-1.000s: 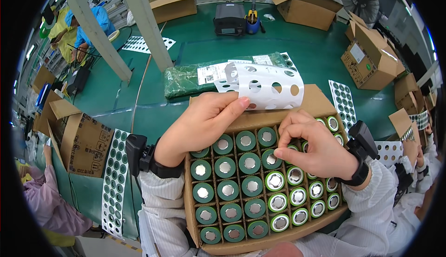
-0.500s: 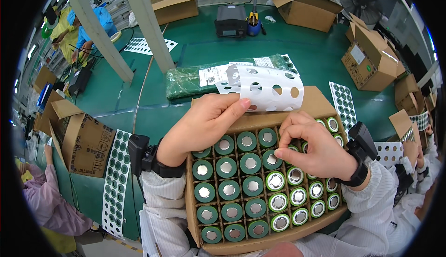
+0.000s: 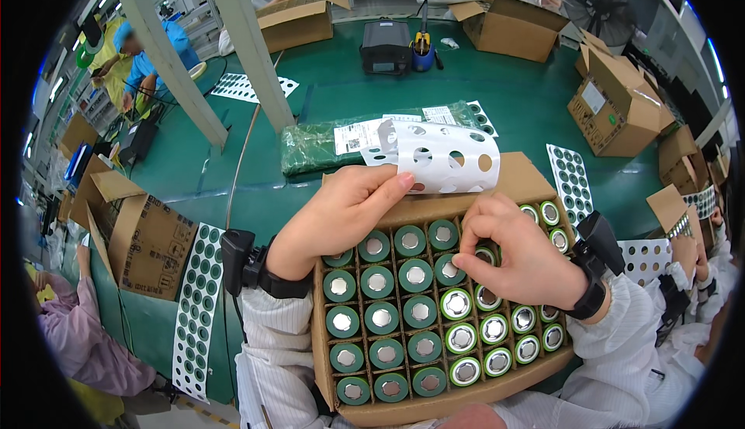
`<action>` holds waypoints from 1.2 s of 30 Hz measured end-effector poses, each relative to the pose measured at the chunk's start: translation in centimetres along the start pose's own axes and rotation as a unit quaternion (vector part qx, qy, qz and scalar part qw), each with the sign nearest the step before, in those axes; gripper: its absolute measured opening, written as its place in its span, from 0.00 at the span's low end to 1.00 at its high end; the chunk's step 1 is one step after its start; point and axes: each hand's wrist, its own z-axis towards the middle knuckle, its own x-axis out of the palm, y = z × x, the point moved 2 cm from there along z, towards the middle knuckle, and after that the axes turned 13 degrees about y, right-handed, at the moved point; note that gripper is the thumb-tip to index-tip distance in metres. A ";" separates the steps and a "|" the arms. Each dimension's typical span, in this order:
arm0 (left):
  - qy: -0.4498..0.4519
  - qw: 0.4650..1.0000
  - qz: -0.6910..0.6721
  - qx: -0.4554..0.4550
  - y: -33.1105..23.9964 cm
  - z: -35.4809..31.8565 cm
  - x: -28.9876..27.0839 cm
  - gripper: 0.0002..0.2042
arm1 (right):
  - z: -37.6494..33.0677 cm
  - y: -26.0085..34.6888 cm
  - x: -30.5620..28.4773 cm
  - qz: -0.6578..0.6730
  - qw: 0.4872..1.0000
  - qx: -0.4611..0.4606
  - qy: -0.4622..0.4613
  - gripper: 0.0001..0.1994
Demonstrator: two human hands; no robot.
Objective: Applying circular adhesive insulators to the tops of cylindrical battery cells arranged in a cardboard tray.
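My left hand (image 3: 341, 208) pinches a white sticker sheet (image 3: 458, 169) with round holes between thumb and fingers, and the sheet curls over the far side of an open carton (image 3: 442, 415). Cardboard dividers split the carton into squares holding upright cylindrical battery cells. Cells on the left, such as one battery cell (image 3: 381, 316), wear dark green rings on top. Toward the right, each bright green battery cell (image 3: 461, 337) shows a bare metal top. My right hand (image 3: 516, 262) is closed, thumb and forefinger touching the edge of a ringed cell (image 3: 448, 271); anything between the fingertips is hidden.
Beyond the carton lies a green plastic-wrapped package (image 3: 310, 150). Ring sticker sheets lie left (image 3: 198, 305) and right (image 3: 570, 182). Open boxes stand left (image 3: 155, 247) and right (image 3: 613, 111). A soldering iron stand (image 3: 422, 53) sits farther back. Co-workers sit around the green table.
The fingertips of my right hand have shifted slightly toward the ringed cell's edge. My left hand still holds the sheet. The whole view has shifted slightly.
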 end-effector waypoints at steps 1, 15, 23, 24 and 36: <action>-0.030 0.999 0.006 0.042 0.0 -0.1 0.0 0.18 | 0.0 0.3 0.0 -0.010 1.000 -0.003 -0.002 0.07; -0.018 0.999 0.017 0.026 0.2 0.0 0.1 0.17 | 0.0 1.6 0.7 -0.173 0.985 -0.010 -0.017 0.06; -0.010 0.999 0.031 0.008 -0.5 -0.1 -0.2 0.17 | -0.1 3.0 -0.1 -0.293 0.956 -0.009 -0.020 0.10; -0.006 0.999 0.033 0.008 -0.5 -0.1 -0.3 0.17 | -0.1 2.7 -0.4 -0.289 0.957 0.009 -0.012 0.10; -0.015 0.999 0.040 0.032 -0.2 -0.1 -0.3 0.19 | -3.6 3.7 0.6 -0.261 0.960 -0.078 0.068 0.16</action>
